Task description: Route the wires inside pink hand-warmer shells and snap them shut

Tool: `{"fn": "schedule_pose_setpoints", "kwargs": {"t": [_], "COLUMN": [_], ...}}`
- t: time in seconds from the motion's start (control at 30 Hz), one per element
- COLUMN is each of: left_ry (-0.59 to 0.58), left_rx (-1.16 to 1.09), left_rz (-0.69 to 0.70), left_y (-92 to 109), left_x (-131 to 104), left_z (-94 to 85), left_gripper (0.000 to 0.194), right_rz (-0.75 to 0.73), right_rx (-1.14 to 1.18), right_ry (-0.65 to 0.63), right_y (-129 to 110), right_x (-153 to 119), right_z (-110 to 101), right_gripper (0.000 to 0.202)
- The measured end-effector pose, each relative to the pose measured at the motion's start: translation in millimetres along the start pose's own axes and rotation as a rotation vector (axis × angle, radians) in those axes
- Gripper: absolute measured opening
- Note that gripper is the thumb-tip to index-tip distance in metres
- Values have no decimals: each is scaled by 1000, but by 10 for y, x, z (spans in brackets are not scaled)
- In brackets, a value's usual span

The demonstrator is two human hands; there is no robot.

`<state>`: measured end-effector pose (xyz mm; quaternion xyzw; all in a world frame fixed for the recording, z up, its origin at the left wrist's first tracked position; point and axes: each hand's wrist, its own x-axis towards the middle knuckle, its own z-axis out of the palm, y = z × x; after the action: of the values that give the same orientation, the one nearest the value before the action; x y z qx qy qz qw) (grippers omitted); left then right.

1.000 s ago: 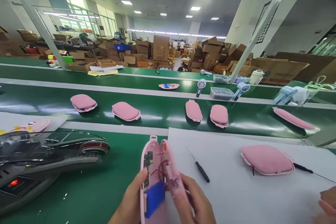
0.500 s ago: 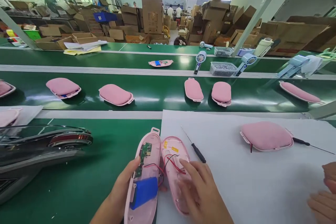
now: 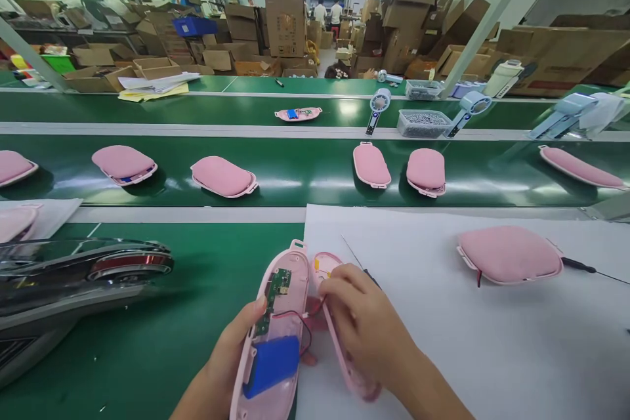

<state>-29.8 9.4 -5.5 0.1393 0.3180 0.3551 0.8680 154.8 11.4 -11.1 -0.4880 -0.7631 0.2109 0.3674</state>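
My left hand (image 3: 231, 344) is wrapped round a pink oval shell half (image 3: 290, 377), with the thumb on its edge. Inside that half are a green circuit board (image 3: 280, 283) and a blue battery pack (image 3: 273, 365). Close beside it, the other pink shell half (image 3: 339, 348) lies tilted, partly covered by my right hand (image 3: 361, 325). Thin red and black wires (image 3: 304, 320) link the halves and run up to my right fingertips, which are pinched together on them. Behind this hand, a black-handled screwdriver (image 3: 373, 277) is mostly hidden.
On the white sheet (image 3: 443, 348) at right rest a closed pink case (image 3: 510, 253) and another screwdriver (image 3: 581, 266). Several pink cases ride the green conveyor belt (image 3: 305, 174). A dark, shiny machine (image 3: 98, 275) juts in from the left. A tub of screws (image 3: 424, 123) stands farther back.
My right hand has gone from lying spread over the shell half to pinching the wires higher up. The near-belt cases have shifted right. Another person's hands have left the right edge.
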Motion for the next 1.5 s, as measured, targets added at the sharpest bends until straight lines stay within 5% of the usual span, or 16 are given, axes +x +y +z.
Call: {"fn": "schedule_pose_setpoints", "kwargs": {"t": [0.17, 0.33, 0.6, 0.83, 1.1, 1.33, 1.5], "left_ry": [58, 106, 185, 183, 149, 60, 70], "left_rx": [-3, -8, -5, -29, -23, -25, -21], "left_rz": [-16, -11, -15, -20, -54, -2, 61], "left_y": [-8, 3, 9, -9, -50, -48, -46], "left_x": [-2, 8, 29, 35, 111, 45, -27], "left_z": [40, 106, 173, 226, 52, 69, 19], "left_gripper": [41, 41, 29, 27, 35, 39, 39], "right_rz": [430, 231, -12, -112, -314, 58, 282], "right_rx": [346, 108, -151, -226, -271, 214, 300], "right_ry": [61, -213, -367, -315, -219, -242, -318], "right_y": [-8, 94, 237, 260, 252, -37, -192], "right_x": [-41, -161, -261, -240, -197, 101, 328], "right_z": [-84, -295, -424, -363, -254, -143, -129], "right_gripper": [10, 18, 55, 42, 29, 24, 18]}}
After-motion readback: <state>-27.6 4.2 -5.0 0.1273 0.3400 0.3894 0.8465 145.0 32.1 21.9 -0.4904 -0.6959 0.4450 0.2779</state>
